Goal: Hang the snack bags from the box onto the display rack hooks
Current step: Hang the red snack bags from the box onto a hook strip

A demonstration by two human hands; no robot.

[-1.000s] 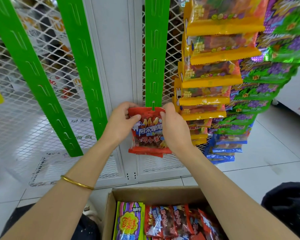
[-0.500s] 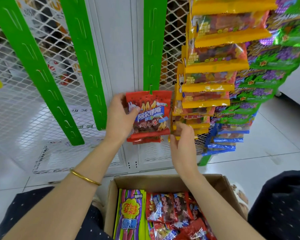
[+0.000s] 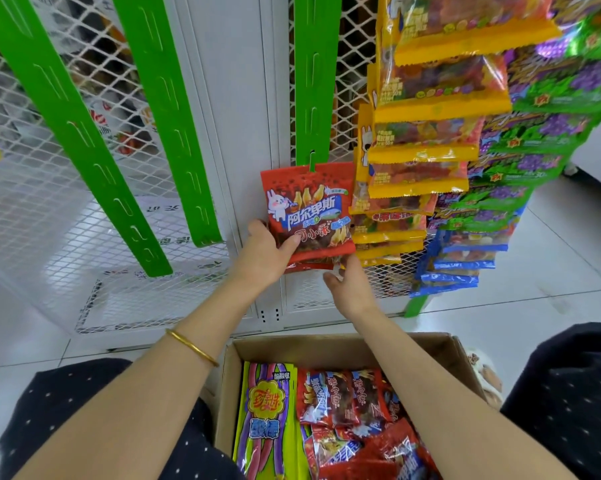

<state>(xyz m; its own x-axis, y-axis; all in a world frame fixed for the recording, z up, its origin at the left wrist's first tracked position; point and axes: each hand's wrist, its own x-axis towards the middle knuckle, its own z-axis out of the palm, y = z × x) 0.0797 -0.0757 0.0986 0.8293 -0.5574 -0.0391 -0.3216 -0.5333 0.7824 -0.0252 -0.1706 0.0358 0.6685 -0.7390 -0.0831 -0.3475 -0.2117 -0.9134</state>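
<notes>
Fingers (image 3: 259, 227) of left hand (image 3: 264, 259) grip one red bag (image 3: 307, 209) on one strip (image 3: 314, 81).

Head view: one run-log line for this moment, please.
red snack bag: on green strip's hook | left hand: holds bag's lower left | right hand: at bag's bottom edge, grip unclear | cardboard box: more bags inside

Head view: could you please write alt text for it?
A person's left hand holds a red snack bag hung on the bottom hook of a green rack strip; the right hand reaches to its lower edge. An open cardboard box of more bags sits below.
</notes>
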